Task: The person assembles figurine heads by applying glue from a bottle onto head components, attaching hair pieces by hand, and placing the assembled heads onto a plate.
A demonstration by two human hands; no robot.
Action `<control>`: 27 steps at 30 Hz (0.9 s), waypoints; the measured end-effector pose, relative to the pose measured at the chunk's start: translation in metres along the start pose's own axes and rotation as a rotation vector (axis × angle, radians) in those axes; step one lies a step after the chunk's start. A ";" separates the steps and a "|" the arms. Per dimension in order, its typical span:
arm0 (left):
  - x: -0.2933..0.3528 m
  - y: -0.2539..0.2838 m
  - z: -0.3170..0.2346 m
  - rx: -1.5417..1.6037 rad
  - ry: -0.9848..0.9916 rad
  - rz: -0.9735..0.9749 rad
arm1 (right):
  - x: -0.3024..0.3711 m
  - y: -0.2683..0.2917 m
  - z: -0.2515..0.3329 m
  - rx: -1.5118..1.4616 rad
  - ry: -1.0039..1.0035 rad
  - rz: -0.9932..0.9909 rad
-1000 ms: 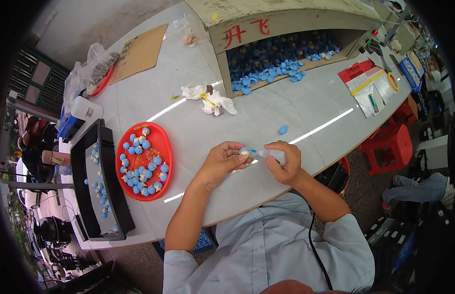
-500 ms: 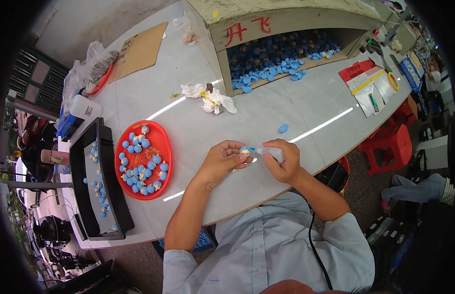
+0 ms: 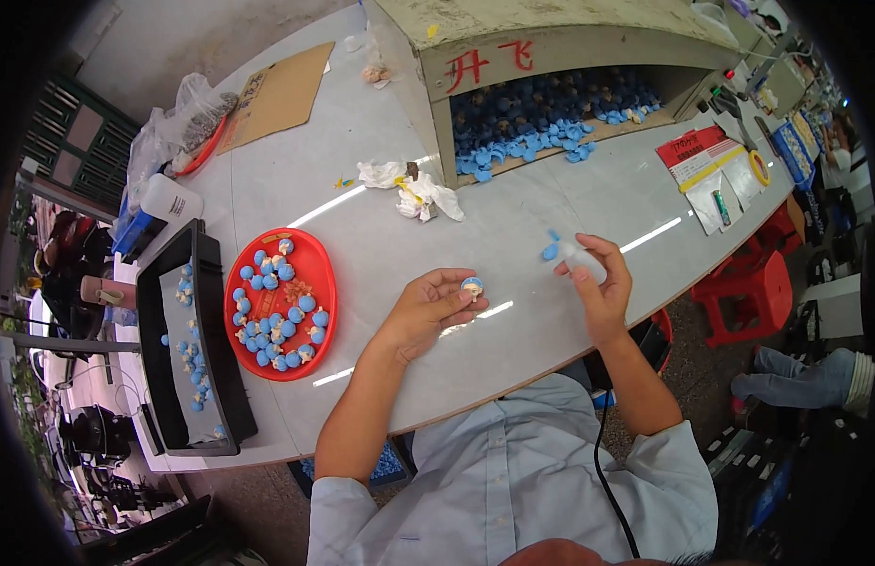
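The left hand [image 3: 428, 307] pinches a small blue-and-white piece [image 3: 472, 284] at its fingertips, lifted just above the desk [image 3: 513, 236], seemingly so it faces the tool. The right hand [image 3: 598, 283] is closed around a white tool [image 3: 583, 261], tip turned toward the piece but apart from it. A red tray [image 3: 321, 274] of similar pieces sits within left reach

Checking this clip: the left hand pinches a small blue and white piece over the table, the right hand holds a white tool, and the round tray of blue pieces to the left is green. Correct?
Not quite: the round tray is red, not green, as the head view shows. The rest holds: the left hand pinches a small blue and white piece over the table, and the right hand holds a white tool.
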State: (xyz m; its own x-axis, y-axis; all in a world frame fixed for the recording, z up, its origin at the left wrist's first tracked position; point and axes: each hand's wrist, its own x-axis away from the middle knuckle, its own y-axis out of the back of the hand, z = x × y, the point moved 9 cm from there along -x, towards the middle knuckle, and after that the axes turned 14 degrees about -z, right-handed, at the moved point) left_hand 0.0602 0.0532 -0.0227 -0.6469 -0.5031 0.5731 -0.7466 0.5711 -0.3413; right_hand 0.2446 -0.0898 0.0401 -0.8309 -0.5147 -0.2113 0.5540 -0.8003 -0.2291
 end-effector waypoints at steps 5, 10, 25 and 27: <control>-0.001 0.002 -0.001 0.035 0.016 0.020 | -0.055 0.064 -0.008 0.329 0.058 -0.097; -0.005 0.002 0.002 0.058 0.018 0.027 | -0.103 0.136 -0.014 0.789 0.249 -0.298; -0.004 0.010 0.000 0.134 -0.013 -0.068 | -0.074 -0.012 0.038 0.835 0.715 -0.020; -0.004 0.005 -0.001 0.141 -0.017 -0.045 | -0.092 -0.010 0.024 0.922 0.595 0.091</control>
State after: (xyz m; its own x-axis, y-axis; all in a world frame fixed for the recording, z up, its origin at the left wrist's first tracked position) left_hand 0.0596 0.0585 -0.0261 -0.6136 -0.5382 0.5778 -0.7888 0.4512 -0.4173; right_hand 0.3143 -0.0414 0.0849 -0.4943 -0.5513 -0.6722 0.1555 -0.8168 0.5556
